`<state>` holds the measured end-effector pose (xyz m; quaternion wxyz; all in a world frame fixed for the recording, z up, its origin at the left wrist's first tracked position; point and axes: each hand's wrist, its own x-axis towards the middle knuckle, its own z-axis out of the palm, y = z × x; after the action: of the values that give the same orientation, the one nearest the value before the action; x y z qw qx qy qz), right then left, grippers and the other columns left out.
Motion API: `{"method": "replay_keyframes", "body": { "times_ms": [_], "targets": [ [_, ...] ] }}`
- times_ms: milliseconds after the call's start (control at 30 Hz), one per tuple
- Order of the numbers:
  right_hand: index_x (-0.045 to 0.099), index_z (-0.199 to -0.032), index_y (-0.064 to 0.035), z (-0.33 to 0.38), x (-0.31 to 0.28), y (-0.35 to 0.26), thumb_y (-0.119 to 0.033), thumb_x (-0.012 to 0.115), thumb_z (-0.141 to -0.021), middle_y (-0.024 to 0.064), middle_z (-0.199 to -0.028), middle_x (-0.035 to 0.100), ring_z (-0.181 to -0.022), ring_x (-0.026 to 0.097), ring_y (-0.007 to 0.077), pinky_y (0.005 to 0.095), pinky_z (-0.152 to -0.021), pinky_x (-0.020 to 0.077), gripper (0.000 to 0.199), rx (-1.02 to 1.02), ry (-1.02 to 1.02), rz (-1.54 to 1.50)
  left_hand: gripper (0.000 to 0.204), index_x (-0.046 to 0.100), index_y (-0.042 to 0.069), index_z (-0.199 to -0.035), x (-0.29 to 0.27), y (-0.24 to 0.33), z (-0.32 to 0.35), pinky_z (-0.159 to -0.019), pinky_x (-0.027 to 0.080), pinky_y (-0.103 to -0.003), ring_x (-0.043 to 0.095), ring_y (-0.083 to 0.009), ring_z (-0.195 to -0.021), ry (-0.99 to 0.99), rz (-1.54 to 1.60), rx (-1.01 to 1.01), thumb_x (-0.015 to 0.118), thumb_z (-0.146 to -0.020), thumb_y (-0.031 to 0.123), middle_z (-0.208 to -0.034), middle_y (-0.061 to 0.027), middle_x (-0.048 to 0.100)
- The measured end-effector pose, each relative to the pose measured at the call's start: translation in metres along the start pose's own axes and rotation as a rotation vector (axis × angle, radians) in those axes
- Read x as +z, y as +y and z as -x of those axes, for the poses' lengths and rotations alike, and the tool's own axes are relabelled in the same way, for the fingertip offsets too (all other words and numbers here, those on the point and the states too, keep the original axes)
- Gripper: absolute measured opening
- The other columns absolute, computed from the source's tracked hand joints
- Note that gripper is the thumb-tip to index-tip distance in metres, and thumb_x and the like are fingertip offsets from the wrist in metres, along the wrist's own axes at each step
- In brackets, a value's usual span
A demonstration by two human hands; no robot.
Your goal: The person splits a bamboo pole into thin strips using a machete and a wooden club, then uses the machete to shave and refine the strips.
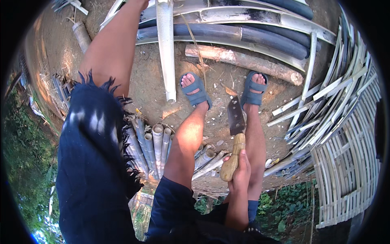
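Head view, looking down at a person standing on bare earth in blue strap sandals (196, 90). The right hand (240, 171) is closed around the pale wooden handle of a broad-bladed dark steel cleaver (235, 117), held blade forward between the two shins, above the dirt ground (154, 77) and not touching it. The left arm reaches up toward the top edge of the ground, beside a long pale split bamboo pole (166, 44) that stands upright there; the left hand itself lies outside the frame, so its grip cannot be told. A rough grey log (243, 61) lies across the far side of the ground, behind it a row of dark half-round bamboo culms (260, 38). A bundle of short cut bamboo tubes (152, 144) lies at the near edge by the left knee; a stack of thin flat bamboo slats (337, 105) fans along the right edge. The cleaver is judged heavy toward the blade, rigid and sharp, best held well back on the handle; the pole is judged stiff, light for its length, with splintery edges, best gripped on its rounded outer face
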<state>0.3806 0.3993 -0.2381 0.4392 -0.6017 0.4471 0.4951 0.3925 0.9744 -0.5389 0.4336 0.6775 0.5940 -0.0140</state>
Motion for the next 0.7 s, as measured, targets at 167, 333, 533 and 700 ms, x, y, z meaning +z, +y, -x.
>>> {"method": "replay_keyframes", "body": {
  "times_ms": [167,333,533,700],
  "targets": [
    [0.050,-0.119,-0.0017,0.020,0.010,-0.006,-0.014,0.058,-0.099,0.0146,-0.087,0.064,-0.078,0.067,0.0237,0.0338,-0.070,0.0559,0.025,0.230,-0.180,-0.206,0.042,0.065,0.006,-0.127,0.000,-0.028,0.021,-0.084,0.056,-0.041,0.068,-0.0250,-0.101,-0.018,-0.076,-0.028,0.053,-0.101,0.036,-0.111,-0.0188,0.071],
    [0.046,-0.115,-0.0058,0.019,0.016,0.007,0.000,0.055,-0.085,0.0206,-0.097,0.063,-0.080,0.067,0.0270,0.0407,-0.075,0.0577,0.032,0.268,-0.403,-0.161,0.091,0.054,-0.005,-0.135,0.023,0.012,0.074,-0.105,0.047,-0.044,0.060,-0.0412,-0.121,-0.028,-0.372,0.144,0.063,-0.084,0.069,-0.125,-0.0321,0.062],
    [0.042,-0.104,-0.0090,0.005,0.027,-0.015,-0.009,0.060,-0.099,0.0141,-0.085,0.064,-0.070,0.062,0.0215,0.0382,-0.069,0.0539,0.018,0.203,-0.397,-0.088,0.061,0.060,0.000,-0.130,0.048,-0.002,0.013,-0.096,0.050,-0.043,0.065,-0.0380,-0.111,0.234,-0.056,0.137,0.066,-0.087,0.042,-0.117,-0.0257,0.068],
    [0.040,-0.104,-0.0073,0.005,0.026,-0.027,-0.011,0.060,-0.100,0.0136,-0.083,0.063,-0.069,0.062,0.0199,0.0354,-0.068,0.0535,0.020,0.107,-0.184,-0.101,0.030,0.071,0.003,-0.111,0.086,0.023,0.027,-0.086,0.051,-0.045,0.068,-0.0396,-0.100,0.151,-0.195,0.259,0.065,-0.089,0.023,-0.106,-0.0279,0.069]
  ]
}}
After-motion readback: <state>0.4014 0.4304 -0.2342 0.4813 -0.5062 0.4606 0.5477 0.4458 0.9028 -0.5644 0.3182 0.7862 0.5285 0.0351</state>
